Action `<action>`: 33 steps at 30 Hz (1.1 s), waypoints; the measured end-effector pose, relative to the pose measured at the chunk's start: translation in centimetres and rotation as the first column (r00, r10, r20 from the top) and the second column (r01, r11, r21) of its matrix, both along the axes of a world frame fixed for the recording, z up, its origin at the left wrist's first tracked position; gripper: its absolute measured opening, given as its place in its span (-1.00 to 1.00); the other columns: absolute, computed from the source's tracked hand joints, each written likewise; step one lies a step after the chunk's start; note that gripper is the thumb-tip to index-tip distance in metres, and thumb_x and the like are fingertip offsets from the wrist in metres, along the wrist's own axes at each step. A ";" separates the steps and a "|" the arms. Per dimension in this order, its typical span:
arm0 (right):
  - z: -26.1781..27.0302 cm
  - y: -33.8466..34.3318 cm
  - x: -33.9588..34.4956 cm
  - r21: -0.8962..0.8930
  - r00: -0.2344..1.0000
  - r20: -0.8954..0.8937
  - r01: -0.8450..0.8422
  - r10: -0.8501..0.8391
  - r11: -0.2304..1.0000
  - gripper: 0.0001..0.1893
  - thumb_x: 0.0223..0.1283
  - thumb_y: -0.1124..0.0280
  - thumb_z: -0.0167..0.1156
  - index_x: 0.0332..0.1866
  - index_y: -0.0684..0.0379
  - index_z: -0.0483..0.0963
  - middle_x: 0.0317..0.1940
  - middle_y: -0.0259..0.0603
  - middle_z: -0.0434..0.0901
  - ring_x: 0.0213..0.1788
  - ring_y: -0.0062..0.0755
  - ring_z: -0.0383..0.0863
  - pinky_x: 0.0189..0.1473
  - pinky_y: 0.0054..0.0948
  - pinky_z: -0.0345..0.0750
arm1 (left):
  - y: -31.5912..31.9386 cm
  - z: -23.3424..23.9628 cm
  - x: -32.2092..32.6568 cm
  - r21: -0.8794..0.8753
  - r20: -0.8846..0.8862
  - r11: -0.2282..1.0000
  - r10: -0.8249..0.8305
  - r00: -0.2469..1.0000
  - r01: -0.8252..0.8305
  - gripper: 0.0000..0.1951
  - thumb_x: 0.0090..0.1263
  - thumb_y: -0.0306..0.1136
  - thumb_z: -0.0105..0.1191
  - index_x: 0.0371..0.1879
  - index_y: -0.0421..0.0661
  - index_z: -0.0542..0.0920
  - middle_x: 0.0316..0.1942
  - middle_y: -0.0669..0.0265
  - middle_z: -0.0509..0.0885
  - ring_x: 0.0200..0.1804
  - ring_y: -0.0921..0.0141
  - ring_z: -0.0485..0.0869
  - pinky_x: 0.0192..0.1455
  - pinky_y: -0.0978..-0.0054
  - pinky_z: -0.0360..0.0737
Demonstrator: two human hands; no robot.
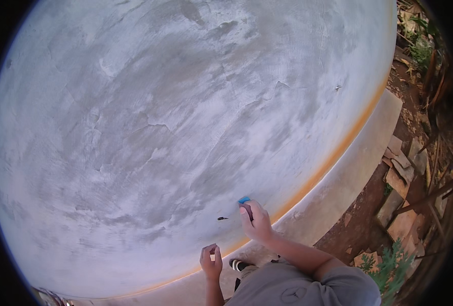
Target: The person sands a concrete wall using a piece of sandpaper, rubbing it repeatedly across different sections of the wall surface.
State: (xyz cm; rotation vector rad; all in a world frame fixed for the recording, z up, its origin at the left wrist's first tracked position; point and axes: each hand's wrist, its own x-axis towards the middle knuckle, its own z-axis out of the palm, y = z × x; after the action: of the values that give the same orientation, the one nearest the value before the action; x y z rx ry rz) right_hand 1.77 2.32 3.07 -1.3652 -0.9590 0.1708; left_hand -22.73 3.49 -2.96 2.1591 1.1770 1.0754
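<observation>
A broad wall (142,114) with a patchy white-and-grey skim of plaster or putty stands before me. My right hand (260,225) grips a small blue block wrapped in brown sandpaper (246,211) against the lower part of this surface. The block's blue end (244,199) shows beyond my fingers. To its left a short dark mark or hole (222,218) breaks the pale coat. Lower down, my left hand (211,262) is held in front of the wall, thumb and fingers curled with a gap between them and nothing visible inside. Whether it touches the wall I cannot tell.
An orange-stained band (318,174) runs along the wall's base. Below it lies a concrete ledge (341,187), with my shoe (240,264) on it. Beyond the ledge are bare reddish soil (341,233), broken stone slabs (398,183), a green plant (392,267) and dry stalks. Another small mark (338,88) sits at upper right.
</observation>
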 end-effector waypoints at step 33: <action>-6.0 -0.2 2.8 0.020 0.978 0.120 0.170 -0.171 0.985 -0.88 0.36 0.40 0.17 -0.17 0.24 0.53 -0.42 -0.02 0.60 -0.43 0.03 0.63 -0.35 -0.19 0.57 | 1.3 0.1 -0.5 -0.304 -0.230 0.943 -0.212 0.950 0.137 -0.80 0.39 -0.38 0.24 -0.07 -0.14 0.66 -0.06 0.11 0.72 -0.07 0.20 0.75 -0.05 0.30 0.66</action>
State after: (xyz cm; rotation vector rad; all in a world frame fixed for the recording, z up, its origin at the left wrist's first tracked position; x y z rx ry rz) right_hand 4.58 2.15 -2.95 -1.4548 -0.9369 -0.0470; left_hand -23.27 4.81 -2.89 2.1679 1.1418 0.5195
